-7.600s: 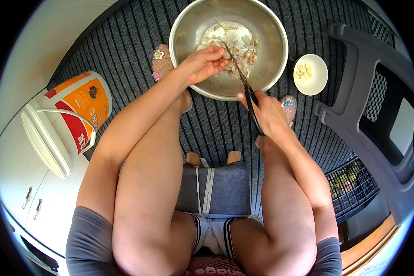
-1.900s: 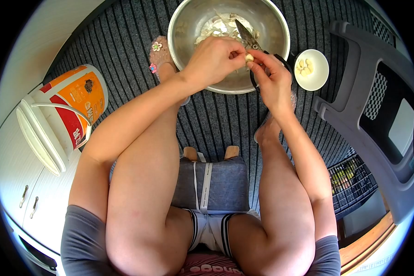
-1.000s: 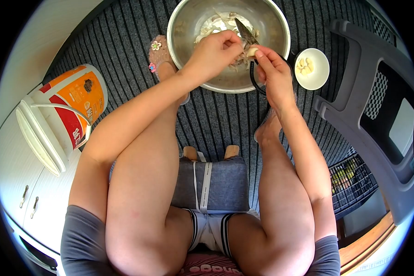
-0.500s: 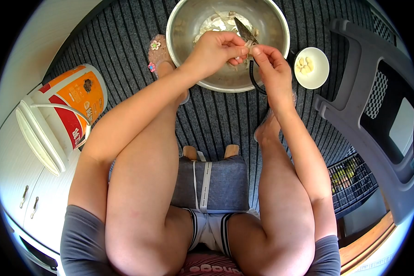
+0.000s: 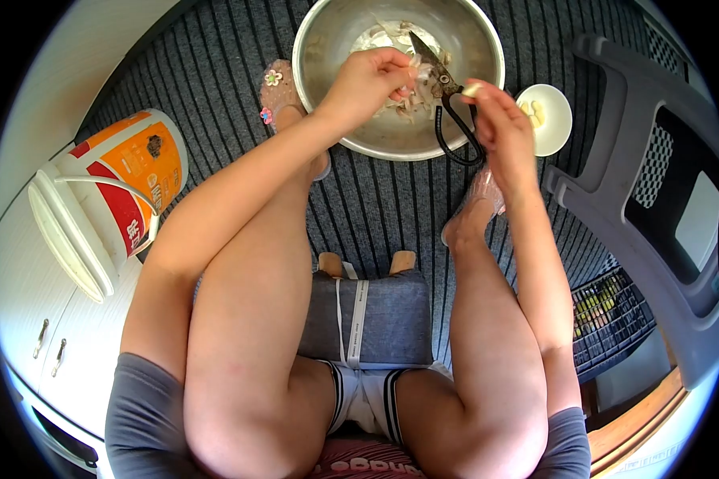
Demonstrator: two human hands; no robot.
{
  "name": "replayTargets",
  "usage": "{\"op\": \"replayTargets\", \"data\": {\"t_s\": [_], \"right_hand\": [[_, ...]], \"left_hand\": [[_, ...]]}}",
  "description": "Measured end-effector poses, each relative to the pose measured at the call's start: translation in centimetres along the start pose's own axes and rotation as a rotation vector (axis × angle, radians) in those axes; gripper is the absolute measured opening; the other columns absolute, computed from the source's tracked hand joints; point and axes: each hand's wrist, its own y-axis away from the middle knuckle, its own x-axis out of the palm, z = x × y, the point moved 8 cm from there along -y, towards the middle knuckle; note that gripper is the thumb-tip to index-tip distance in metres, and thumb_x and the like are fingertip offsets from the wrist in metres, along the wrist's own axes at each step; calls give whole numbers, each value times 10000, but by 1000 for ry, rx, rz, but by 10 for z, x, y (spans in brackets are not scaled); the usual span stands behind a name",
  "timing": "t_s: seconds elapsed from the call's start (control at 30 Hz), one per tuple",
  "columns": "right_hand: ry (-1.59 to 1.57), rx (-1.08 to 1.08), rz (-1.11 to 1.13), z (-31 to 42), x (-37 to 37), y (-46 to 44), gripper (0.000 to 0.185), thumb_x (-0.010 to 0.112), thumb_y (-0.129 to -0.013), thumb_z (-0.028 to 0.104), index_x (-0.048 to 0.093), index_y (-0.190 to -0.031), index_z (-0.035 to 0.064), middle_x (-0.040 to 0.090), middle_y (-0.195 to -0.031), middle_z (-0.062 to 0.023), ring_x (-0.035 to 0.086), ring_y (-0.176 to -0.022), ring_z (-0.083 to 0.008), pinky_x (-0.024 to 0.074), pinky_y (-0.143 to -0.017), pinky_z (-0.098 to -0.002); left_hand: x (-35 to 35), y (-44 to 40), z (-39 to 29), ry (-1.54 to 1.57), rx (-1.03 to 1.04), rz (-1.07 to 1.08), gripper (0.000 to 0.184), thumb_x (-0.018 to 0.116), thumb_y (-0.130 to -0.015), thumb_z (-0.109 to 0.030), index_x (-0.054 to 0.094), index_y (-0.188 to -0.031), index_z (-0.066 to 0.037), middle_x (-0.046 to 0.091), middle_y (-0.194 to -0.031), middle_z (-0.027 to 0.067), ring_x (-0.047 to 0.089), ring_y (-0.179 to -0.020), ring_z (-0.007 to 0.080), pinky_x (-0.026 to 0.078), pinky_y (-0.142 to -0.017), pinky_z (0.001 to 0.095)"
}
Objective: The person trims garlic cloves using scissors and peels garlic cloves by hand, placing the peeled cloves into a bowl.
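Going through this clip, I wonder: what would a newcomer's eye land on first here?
Probably the wide steel bowl at top centre, with papery skins inside and open-handled black scissors angled over its right side. Just beside the scissors, the right hand pinches a pale clove, near the small white bowl. The orange-and-red bucket at far left also stands out.

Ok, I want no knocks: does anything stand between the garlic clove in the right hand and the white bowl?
In this view, the basin's right rim lies between the garlic clove in the right hand and the white bowl; clearance cannot be judged. The scissors lie off that path.
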Motion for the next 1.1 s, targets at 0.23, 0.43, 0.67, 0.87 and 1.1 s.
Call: {"op": "replayTargets", "data": {"t_s": [0.23, 0.43, 0.67, 0.87, 1.1], "right_hand": [[839, -186, -428, 36, -108, -4, 345, 647, -808, 62, 577, -1141, 1, 639, -948, -72, 588, -817, -132, 459, -749, -241], [395, -136, -38, 33, -50, -2, 446, 499, -822, -43, 463, -1262, 19, 595, -1132, -126, 594, -1019, -188, 478, -842, -287], [679, -562, 149, 51, 49, 23, 526, 438, -828, -114, 413, -1318, 76, 574, -1232, -188, 611, -1078, -311, 500, -889, -356], [709, -553, 141, 43, 57, 26, 636, 458, -816, -91, 292, -1407, 75, 538, -1267, -246, 584, -1102, -372, 490, -905, -394], [638, -421, 161, 34, 54, 23, 653, 464, -811, -97, 272, -1415, 61, 542, -1259, -254, 590, -1098, -367, 498, -896, -381]], "left_hand": [[-44, -12, 31, -349, -48, -263, 329, 565, -926, -203, 594, -1190, -9, 654, -885, 97, 597, -765, 157, 487, -721, 280], [-13, 3, -16, -469, 258, -166, 238, 553, -919, -166, 640, -1081, -15, 666, -877, 95, 618, -785, 184, 487, -735, 295], [38, 17, -41, -197, 128, 183, 136, 636, -876, -115, 661, -975, -24, 672, -882, 25, 608, -805, 74, 487, -722, 220], [38, 25, -63, -391, 341, 111, 145, 661, -850, -125, 678, -955, -27, 673, -823, 39, 613, -722, 91, 481, -646, 228], [46, 35, -80, -634, 618, 101, 146, 634, -828, -124, 654, -923, -15, 640, -804, 86, 611, -663, 182, 469, -592, 290]]}}
